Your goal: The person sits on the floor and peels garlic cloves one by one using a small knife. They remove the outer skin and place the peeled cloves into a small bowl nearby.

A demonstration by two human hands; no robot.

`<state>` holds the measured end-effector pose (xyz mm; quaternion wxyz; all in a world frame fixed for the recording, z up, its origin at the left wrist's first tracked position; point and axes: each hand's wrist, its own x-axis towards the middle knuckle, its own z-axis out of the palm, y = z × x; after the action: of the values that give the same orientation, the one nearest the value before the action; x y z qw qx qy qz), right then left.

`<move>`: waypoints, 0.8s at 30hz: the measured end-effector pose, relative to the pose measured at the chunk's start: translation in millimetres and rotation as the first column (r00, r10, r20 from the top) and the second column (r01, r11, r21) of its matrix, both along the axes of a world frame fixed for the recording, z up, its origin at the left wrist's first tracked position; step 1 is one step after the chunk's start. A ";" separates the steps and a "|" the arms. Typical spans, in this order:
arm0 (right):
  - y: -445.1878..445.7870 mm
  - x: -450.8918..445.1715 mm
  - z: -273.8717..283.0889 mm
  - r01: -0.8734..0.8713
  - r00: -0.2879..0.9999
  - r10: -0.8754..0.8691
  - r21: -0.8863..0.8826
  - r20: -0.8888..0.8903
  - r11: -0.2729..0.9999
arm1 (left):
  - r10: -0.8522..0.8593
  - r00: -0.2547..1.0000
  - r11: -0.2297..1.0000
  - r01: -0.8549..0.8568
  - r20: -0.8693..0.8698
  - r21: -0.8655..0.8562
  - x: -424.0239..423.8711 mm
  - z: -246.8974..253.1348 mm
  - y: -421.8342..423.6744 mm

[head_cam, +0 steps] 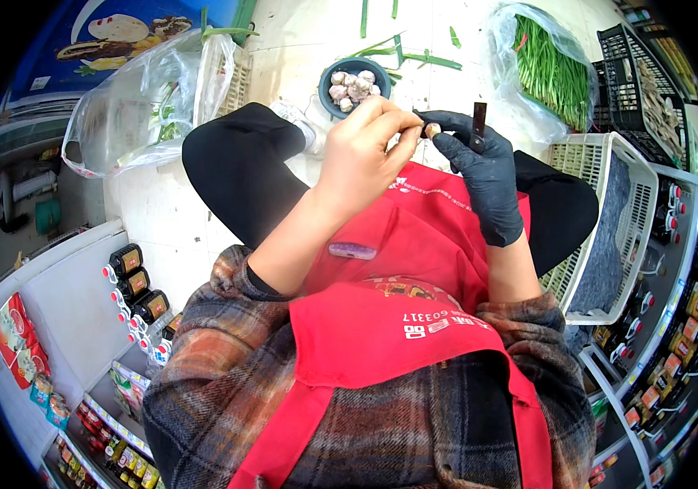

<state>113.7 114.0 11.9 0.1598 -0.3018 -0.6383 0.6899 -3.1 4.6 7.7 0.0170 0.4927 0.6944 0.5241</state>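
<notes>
My right hand (486,177), in a black glove, grips a small pale piece (432,129), apparently garlic, between thumb and fingers. A dark brown, riveted knife handle (478,125) sticks up from the same hand; no blade can be made out. My left hand (364,150) is bare. Its thumb and fingers come together right beside the pale piece, against the gloved fingertips; whether anything is pinched there is hidden. Beyond the left hand, a dark blue-grey bowl (325,91) on the floor holds several whole garlic bulbs (358,85).
Green leaf scraps (431,60) litter the tiled floor. A bag of green chives or scallions (544,73) lies far right, near black crates (624,79). A white plastic crate (645,183) stands by my right knee. Left is a clear plastic bag (135,91). Bottled goods (135,281) line shelves.
</notes>
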 end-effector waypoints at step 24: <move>8.5 0.6 -5.0 0.055 0.987 -0.084 -0.201 -0.138 0.978 | 0.005 0.998 0.998 -0.002 0.055 -0.068 -2.1 1.7 -2.7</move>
<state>114.4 122.5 6.9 0.1994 -0.2871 -0.5425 0.7639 -5.2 1.9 9.4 0.0520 0.4760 0.7121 0.5135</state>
